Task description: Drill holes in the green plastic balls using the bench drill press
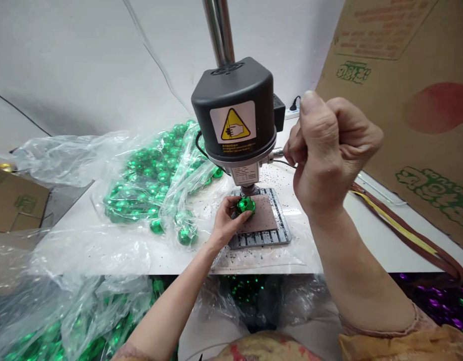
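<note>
Surface: a white table (pixel 370 240), its near edge running across the lower middle of the view.
Centre: a small drill press (pixel 237 120) stands on the table, its slotted grey base plate (pixel 280 228) flat on the top under a brown pad (pixel 263 213).
Under the base: a sheet of clear plastic (pixel 261 258) speckled with dark chips.
Left: an open clear plastic bag (pixel 103 150) lies on the top, full of green faceted balls (pixel 149 180), some spilling towards the base.
Right: a brown strap (pixel 412 238) with a yellow stripe trails along the table to its near edge.
Far right: a cardboard box (pixel 415 100) stands on the table.
</note>
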The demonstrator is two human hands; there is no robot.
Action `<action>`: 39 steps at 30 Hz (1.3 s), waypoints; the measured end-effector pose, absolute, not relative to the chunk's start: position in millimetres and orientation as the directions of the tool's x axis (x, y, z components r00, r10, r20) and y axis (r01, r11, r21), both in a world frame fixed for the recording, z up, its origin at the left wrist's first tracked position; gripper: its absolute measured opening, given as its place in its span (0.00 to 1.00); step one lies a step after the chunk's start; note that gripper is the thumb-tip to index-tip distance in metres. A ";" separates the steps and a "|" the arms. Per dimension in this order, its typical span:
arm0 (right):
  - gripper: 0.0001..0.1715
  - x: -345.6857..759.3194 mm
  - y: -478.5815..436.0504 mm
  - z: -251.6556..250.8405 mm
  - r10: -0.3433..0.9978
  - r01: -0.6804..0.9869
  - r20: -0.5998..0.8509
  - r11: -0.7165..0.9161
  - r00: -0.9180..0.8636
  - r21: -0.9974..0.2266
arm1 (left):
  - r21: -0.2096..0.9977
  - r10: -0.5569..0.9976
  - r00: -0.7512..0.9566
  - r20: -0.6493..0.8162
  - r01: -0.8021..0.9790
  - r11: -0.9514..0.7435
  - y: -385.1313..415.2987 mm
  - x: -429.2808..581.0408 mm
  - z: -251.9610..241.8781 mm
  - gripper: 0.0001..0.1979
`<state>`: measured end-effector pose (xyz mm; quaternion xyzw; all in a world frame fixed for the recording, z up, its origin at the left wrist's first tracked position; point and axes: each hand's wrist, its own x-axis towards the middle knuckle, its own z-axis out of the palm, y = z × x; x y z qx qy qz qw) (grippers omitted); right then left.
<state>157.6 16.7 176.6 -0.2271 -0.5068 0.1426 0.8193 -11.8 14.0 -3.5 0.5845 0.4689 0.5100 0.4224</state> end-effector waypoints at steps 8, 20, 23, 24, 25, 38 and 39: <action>0.25 156.5 16.4 177.2 0.467 -0.020 0.761 0.857 0.450 -0.515 | 0.922 0.964 0.126 0.232 0.288 -0.260 8.2 -2.6 -6.0 0.26; 0.26 154.5 17.2 168.7 0.413 -0.033 0.765 0.888 0.495 -0.459 | 0.917 0.964 0.122 0.236 0.301 -0.263 6.5 0.7 -10.2 0.27; 0.28 151.6 15.5 158.9 0.362 -0.049 0.771 0.917 0.524 -0.396 | 0.918 0.964 0.112 0.242 0.295 -0.265 6.1 1.6 -12.6 0.27; 0.28 150.9 14.7 156.0 0.356 -0.048 0.774 0.920 0.524 -0.390 | 0.918 0.963 0.109 0.245 0.294 -0.267 6.0 1.8 -13.3 0.27; 0.28 150.3 14.0 153.3 0.350 -0.040 0.778 0.921 0.522 -0.387 | 0.917 0.963 0.107 0.249 0.293 -0.270 6.0 2.0 -13.9 0.27; 0.30 153.6 18.3 127.8 0.262 0.067 0.795 0.933 0.548 -0.353 | 0.913 0.960 0.102 0.260 0.298 -0.279 5.4 1.9 -14.1 0.27; 0.30 153.8 18.3 126.8 0.258 0.063 0.799 0.936 0.543 -0.345 | 0.912 0.960 0.103 0.260 0.300 -0.279 5.3 1.8 -14.0 0.26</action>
